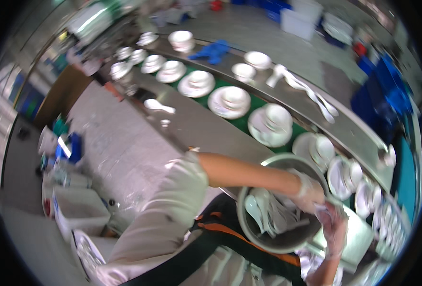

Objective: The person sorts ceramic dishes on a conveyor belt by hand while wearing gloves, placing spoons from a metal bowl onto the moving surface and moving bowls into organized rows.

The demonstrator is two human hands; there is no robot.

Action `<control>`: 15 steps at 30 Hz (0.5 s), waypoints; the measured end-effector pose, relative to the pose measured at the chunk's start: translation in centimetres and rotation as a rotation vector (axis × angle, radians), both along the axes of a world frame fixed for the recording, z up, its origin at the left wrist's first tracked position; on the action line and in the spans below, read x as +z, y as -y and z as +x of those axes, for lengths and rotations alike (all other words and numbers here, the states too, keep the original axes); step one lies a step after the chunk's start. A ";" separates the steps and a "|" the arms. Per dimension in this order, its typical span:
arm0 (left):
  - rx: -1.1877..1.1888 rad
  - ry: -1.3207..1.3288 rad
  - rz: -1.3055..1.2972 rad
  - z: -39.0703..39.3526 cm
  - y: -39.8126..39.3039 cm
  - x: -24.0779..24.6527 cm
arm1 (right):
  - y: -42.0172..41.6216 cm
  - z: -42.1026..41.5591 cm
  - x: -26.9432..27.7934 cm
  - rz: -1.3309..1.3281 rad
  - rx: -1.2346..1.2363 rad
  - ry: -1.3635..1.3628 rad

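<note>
My left hand (pixel 309 196), in a clear plastic glove, reaches over the right part of a round metal pot (pixel 244 228). White soup spoons (pixel 255 211) lie in a heap inside the pot. My right hand (pixel 334 227), gloved too, is at the pot's right rim, its fingers meeting those of the left. Something small and pale shows between the fingers, too blurred to name. Beyond the pot, a green conveyor belt (pixel 235 124) carries sets of white plates with stacked bowls and cups (pixel 271 125).
White bowls (pixel 257 60), a blue glove (pixel 212 52) and white spoons (pixel 296 83) lie on the far steel ledge. A spoon (pixel 159 106) and a tiny cup (pixel 165 123) are on the near counter. White tubs (pixel 82 207) stand at lower left, blue crates (pixel 379 96) at right.
</note>
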State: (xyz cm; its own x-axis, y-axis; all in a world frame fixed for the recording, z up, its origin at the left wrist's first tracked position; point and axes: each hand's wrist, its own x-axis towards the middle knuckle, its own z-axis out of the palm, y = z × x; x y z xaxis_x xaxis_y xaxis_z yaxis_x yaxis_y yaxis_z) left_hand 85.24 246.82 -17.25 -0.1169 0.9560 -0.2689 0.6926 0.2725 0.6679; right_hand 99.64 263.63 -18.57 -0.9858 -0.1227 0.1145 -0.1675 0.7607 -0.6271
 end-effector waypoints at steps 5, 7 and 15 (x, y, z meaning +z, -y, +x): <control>0.066 0.212 0.108 -0.4 2.6 -2.4 | 0.2 -0.7 -0.9 -0.139 -0.056 -0.006; 0.126 0.260 -0.056 -1.0 2.7 -2.3 | -2.0 -0.6 -1.3 -0.261 -0.250 0.056; 0.199 0.481 -0.139 -0.5 1.2 -1.5 | -14.0 -1.2 -11.7 -0.835 -0.836 0.049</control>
State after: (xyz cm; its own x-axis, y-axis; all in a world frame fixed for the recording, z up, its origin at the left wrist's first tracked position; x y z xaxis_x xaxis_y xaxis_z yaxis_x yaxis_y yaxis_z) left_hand 84.72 245.59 -18.76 -0.1250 0.8796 -0.4590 0.2431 0.4757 0.8454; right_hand 98.44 277.61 -30.26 -0.7302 0.6572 -0.1866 0.2259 -0.0256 -0.9738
